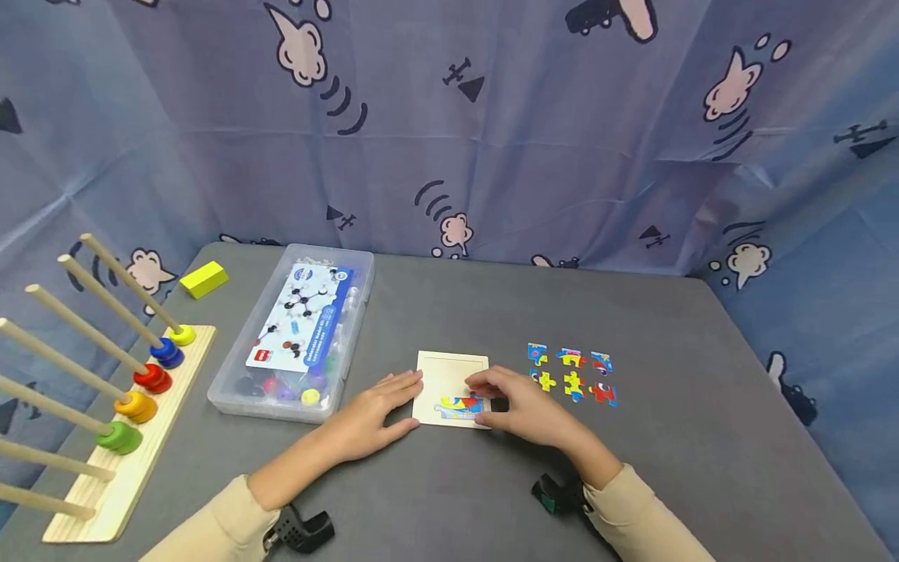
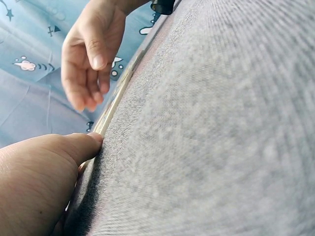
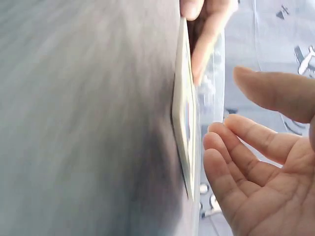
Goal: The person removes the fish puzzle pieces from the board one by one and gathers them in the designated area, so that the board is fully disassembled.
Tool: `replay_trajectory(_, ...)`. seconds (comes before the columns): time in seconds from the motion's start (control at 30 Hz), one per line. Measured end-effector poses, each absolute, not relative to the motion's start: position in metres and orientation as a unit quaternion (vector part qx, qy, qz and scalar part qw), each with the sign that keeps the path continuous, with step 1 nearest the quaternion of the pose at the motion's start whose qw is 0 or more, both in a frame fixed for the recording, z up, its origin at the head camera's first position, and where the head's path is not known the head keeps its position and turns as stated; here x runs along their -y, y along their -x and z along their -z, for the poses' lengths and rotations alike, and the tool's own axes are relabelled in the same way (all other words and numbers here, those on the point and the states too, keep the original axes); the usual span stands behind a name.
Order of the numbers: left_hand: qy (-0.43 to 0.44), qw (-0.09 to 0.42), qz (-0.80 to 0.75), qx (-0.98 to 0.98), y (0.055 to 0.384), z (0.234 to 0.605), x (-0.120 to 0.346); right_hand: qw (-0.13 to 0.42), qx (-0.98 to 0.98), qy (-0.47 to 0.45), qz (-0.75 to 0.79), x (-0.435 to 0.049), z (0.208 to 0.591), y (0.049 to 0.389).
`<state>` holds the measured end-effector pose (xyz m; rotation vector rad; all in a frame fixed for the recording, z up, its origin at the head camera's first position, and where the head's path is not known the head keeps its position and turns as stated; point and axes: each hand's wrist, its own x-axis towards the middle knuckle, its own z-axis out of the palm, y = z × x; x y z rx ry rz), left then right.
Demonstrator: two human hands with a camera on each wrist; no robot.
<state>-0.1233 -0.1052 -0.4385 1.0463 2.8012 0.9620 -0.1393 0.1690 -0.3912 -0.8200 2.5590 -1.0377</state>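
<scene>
A light wooden puzzle board (image 1: 438, 375) lies flat on the grey table, with colourful puzzle pieces (image 1: 460, 407) in its lower right part. My left hand (image 1: 368, 417) rests at the board's left edge, its fingers fairly straight and its thumb (image 2: 86, 145) touching the near corner. Over the board's right side hovers my right hand (image 1: 527, 406), its thumb and fingers apart. In the right wrist view nothing shows between the right fingers (image 3: 246, 169), and they stand clear of the board (image 3: 181, 108). Several loose jigsaw pieces (image 1: 573, 384) lie in two rows to the right.
A clear plastic case (image 1: 232, 386) with a molecular model label stands left of the board. Further left is a wooden peg stand (image 1: 165, 414) with coloured rings. A yellow block (image 1: 204, 279) lies at the back left. A patterned curtain (image 1: 393, 172) hangs behind the table (image 1: 667, 468).
</scene>
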Motion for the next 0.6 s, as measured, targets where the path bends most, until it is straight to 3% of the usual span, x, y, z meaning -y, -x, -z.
replay_trajectory(0.2,-0.332,0.009,-0.302,-0.894,0.126,0.438,0.108,0.13,-0.884,0.312,0.324,-0.144,0.393,0.146)
replay_trajectory(0.6,-0.328,0.014,-0.305,-0.894,0.127,0.436,0.107,0.11,-0.896,0.316,0.292,-0.14,0.401,0.142)
